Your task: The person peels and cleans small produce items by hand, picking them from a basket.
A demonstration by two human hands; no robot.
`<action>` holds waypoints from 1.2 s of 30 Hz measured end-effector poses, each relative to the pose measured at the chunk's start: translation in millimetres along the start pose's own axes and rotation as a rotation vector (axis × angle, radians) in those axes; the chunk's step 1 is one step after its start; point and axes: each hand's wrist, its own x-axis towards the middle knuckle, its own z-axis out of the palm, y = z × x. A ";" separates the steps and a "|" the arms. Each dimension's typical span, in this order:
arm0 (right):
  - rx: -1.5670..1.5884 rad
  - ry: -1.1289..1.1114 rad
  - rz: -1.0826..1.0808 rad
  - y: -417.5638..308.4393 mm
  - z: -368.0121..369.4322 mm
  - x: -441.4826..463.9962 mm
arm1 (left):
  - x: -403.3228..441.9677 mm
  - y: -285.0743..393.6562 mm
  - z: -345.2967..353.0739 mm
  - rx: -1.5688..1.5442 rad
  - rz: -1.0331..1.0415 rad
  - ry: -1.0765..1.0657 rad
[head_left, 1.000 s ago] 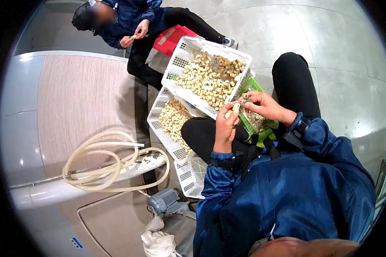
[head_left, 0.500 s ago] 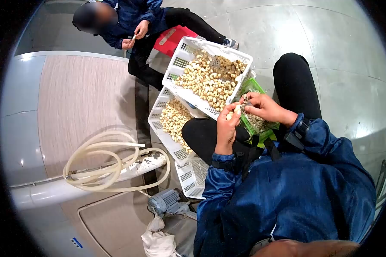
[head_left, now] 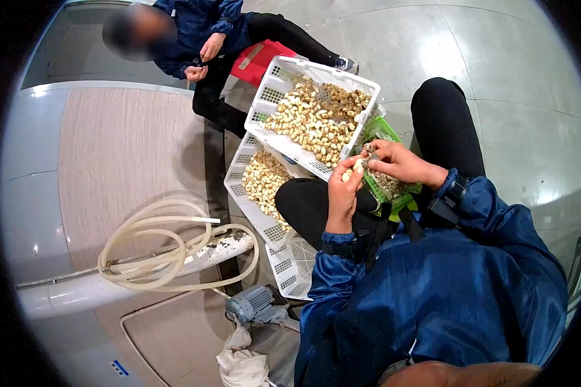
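Observation:
My left hand point(head_left: 342, 200) is closed around a few small pale pieces point(head_left: 357, 166) that look like mushrooms. Against it, my right hand point(head_left: 399, 162) pinches with thumb and fingers; what sits in its fingertips is dark and too small to name. Below my right hand stands a green basket point(head_left: 382, 126) containing greyish-brown bits. Just beyond my hands, a white perforated crate point(head_left: 284, 138) holds many pale yellow and brownish mushroom-like pieces point(head_left: 310, 119). A second white crate point(head_left: 239, 184), lower and to the left, contains cleaner-looking pale ones point(head_left: 265, 177).
Another white crate point(head_left: 294, 267) lies beside my left leg. A coiled hose point(head_left: 174, 242) rests over a white pipe point(head_left: 64, 295), near a grey motor point(head_left: 252, 304) and a white bag point(head_left: 242, 367). Across from me a person point(head_left: 197, 32) sits on a red seat point(head_left: 258, 58).
My hands stay together in nearly the same place, with slight finger movement. The other person's hands have lowered a little, and the pale piece they held no longer shows.

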 end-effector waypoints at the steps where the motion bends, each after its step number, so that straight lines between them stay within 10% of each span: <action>1: 0.051 0.003 0.086 -0.3 -1.0 1.0 | 0.4 -2.4 -2.6 -0.029 -0.018 -0.008; 3: 0.178 -0.033 0.360 2.7 -4.4 2.8 | 1.5 -5.8 -3.6 -0.109 -0.044 -0.010; 7: -0.001 0.073 -0.116 4.3 4.2 1.2 | 4.7 -11.3 -5.7 -0.285 -0.041 0.002; 12: 0.108 -0.038 0.295 11.4 -2.2 4.5 | 3.7 -18.4 -8.0 -0.389 -0.090 -0.006; 14: 0.051 0.031 -0.093 10.0 3.5 3.1 | 4.0 -16.5 -7.4 -0.430 -0.090 -0.034; 17: -0.140 0.016 -0.119 10.9 5.1 0.7 | 3.9 -13.2 -3.0 -0.387 -0.103 0.005; 20: 0.036 -0.047 0.289 17.8 -1.8 3.7 | 4.8 -17.1 -8.3 -0.442 -0.098 -0.049; 26: -0.083 0.060 -0.105 10.2 5.6 3.4 | 3.3 -12.6 -2.5 -0.426 -0.100 -0.041; 28: 0.025 -0.011 0.236 12.4 1.7 4.5 | 2.0 -14.3 -3.6 -0.462 -0.103 -0.026; 32: -0.161 0.078 -0.230 8.1 9.4 1.7 | 4.3 -17.5 -7.9 -0.458 -0.109 -0.004; 36: -0.056 -0.040 0.082 13.9 2.5 2.6 | 2.4 -21.2 -8.9 -0.502 -0.108 0.018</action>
